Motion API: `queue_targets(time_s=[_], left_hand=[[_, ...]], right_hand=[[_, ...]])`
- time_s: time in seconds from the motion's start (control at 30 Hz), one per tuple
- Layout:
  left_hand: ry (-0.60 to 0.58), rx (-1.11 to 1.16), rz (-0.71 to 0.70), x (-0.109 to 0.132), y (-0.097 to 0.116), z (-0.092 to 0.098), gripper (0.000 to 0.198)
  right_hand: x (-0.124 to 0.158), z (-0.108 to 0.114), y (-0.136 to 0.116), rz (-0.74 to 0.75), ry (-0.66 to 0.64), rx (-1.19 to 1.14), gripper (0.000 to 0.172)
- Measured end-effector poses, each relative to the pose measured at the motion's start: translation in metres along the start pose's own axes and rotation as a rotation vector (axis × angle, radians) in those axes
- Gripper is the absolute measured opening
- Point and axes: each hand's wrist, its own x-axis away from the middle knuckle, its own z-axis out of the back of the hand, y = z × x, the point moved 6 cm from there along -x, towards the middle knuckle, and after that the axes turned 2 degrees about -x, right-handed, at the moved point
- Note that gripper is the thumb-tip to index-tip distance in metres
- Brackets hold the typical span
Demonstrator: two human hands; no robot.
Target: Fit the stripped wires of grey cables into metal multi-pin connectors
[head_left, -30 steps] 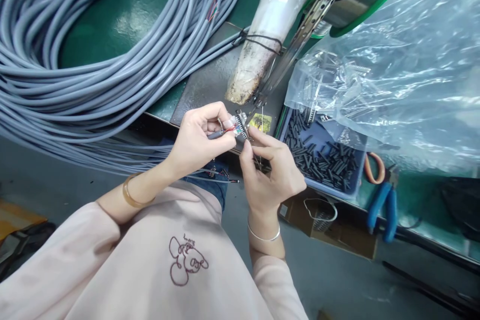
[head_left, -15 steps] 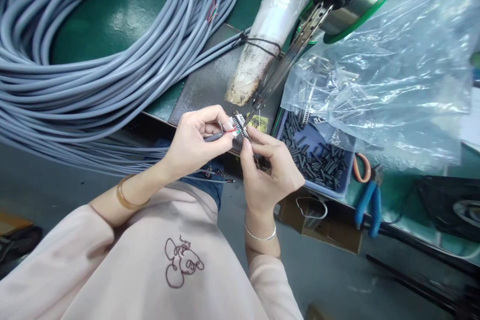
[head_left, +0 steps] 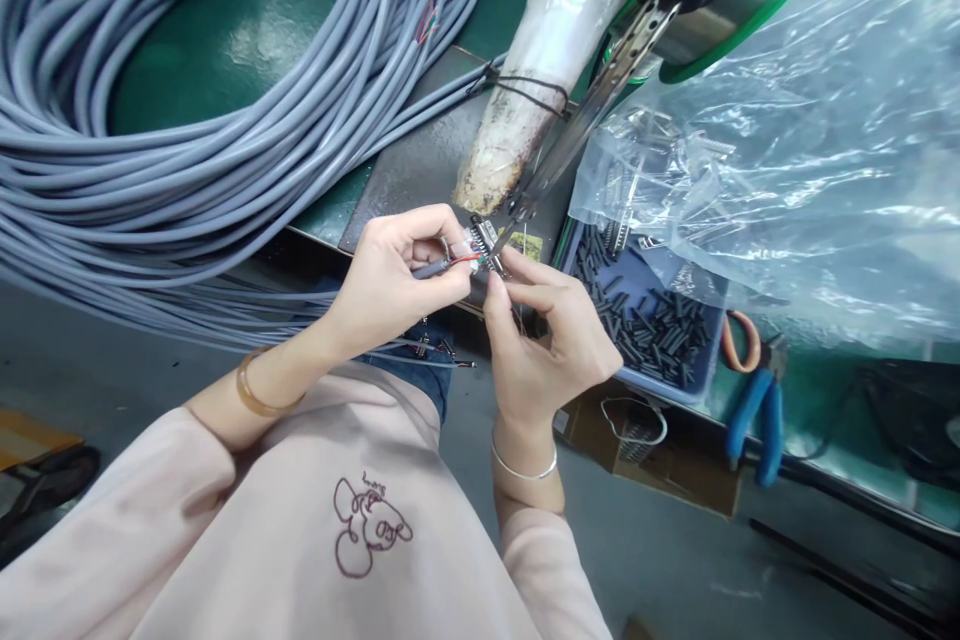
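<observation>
Diagonally set connector [head_left: 486, 240], long axis upper-left to lower-right, cable [head_left: 431, 269] pointing rightward

Lit cool and fairly bright, seemingly from above, with streaky white glare across the clear plastic bag [head_left: 832, 170] above and right of the shallow blue plastic tray [head_left: 635, 294], and a softer sheen on the glossy green tabletop [head_left: 262, 50] well left of it. Dimmer, in shadow, around the brown cardboard box [head_left: 675, 478] just below the tray. Too soft for fine detail on the small silver-and-black connector [head_left: 486, 238] left of the tray, and stretched toward the frame edges.
</observation>
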Motion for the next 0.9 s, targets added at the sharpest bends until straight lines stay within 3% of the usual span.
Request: queue_targets(time_s=[0.37, 0.9], left_hand=[[-0.054, 0.030, 0.048, -0.001, -0.003, -0.001, 0.009], [-0.028, -0.031, -0.037, -0.002, 0.006, -0.001, 0.009]], right_hand=[[0.000, 0.002, -0.002, -0.004, -0.005, -0.015, 0.018], [-0.003, 0.005, -0.009, 0.013, -0.004, 0.018, 0.017]])
